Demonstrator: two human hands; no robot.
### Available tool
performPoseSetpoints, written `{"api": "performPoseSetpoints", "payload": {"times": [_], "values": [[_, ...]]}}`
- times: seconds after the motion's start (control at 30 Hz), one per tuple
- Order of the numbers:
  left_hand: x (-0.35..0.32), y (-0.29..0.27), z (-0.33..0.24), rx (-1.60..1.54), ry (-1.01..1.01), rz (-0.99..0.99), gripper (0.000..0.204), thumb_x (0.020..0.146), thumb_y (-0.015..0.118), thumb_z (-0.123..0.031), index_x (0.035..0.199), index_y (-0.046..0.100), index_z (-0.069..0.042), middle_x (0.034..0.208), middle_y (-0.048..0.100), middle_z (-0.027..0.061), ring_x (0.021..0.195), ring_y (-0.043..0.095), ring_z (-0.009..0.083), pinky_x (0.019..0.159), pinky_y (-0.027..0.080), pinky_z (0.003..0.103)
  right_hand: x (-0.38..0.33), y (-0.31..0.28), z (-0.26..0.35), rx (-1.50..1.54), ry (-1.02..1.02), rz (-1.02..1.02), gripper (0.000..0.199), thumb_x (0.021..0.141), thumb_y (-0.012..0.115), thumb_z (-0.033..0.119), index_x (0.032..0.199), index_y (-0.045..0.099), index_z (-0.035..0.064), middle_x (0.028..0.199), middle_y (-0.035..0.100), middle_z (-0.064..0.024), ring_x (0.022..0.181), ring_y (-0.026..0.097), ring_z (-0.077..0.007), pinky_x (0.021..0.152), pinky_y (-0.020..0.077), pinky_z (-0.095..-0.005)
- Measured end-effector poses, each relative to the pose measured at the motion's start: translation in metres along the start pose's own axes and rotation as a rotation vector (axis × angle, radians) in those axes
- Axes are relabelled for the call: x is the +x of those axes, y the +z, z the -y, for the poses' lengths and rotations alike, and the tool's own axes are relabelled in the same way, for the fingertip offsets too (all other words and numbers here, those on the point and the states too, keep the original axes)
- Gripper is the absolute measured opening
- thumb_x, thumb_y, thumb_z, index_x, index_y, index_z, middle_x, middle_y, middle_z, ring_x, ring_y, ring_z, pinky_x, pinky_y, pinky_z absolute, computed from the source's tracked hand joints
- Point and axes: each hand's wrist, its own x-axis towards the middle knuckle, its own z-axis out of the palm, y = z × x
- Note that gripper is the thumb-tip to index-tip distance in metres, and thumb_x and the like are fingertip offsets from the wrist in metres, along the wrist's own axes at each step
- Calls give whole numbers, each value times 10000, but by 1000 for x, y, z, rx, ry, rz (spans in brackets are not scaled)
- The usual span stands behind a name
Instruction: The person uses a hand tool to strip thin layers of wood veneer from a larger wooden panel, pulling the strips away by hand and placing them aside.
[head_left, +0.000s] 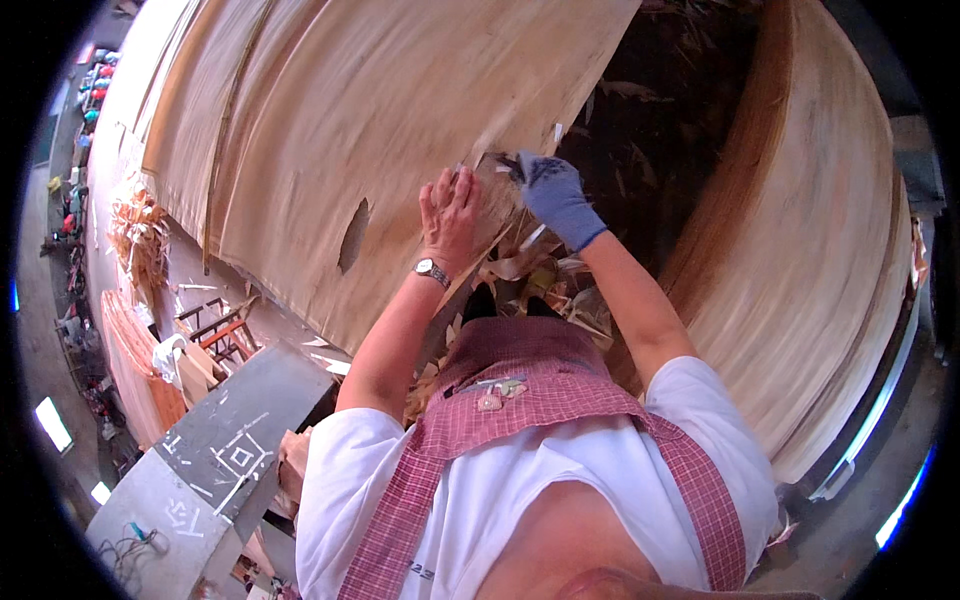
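A broad stack of pale wood veneer sheets spreads before me, with a long split hole near its front part. My left hand, bare and with a watch on the wrist, rests on the top sheet close to its right edge, fingers extended. In a blue-grey knitted glove, my right hand is closed at that edge, just right of the left fingertips. A small dark tool pokes out leftward from the gloved fingers; its exact kind is unclear. Torn veneer strips hang below the hands.
Another large veneer stack stands to the right, across a dark gap strewn with scraps. At lower left are a grey panel table with chalk marks, a brown wooden stool and a heap of shavings.
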Motion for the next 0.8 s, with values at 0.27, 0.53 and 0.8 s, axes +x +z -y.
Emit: {"api": "performPoseSetpoints", "payload": {"times": [0.27, 0.53, 0.8], "values": [[113, 21, -2, -227, -155, -137, 456, 783, 570, -52, 1228, 597, -148, 1301, 560, 66, 1192, 498, 264, 1018, 329, 455, -112, -60, 2, 1390, 246, 249, 270, 886, 678, 174, 1093, 601, 19, 846, 626, -5, 722, 559, -79, 663, 475, -244], [175, 39, -90, -355, -231, -137, 563, 884, 531, -152, 1427, 391, -103, 1457, 419, 149, 1365, 351, 327, 1110, 256, 488, -136, -33, 45, 976, 386, -218, 307, 860, 718, 196, 1083, 577, 40, 919, 658, -140, 834, 639, -232, 734, 502, -345], [142, 74, -65, -193, -139, -1, 607, 922, 532, -298, 1449, 361, -50, 1458, 395, 208, 1380, 321, 357, 1130, 232, 494, -200, 324, -207, 712, 885, 363, 287, 948, 515, 246, 1115, 620, 37, 1021, 667, -207, 966, 637, -383, 805, 507, -469]]}}
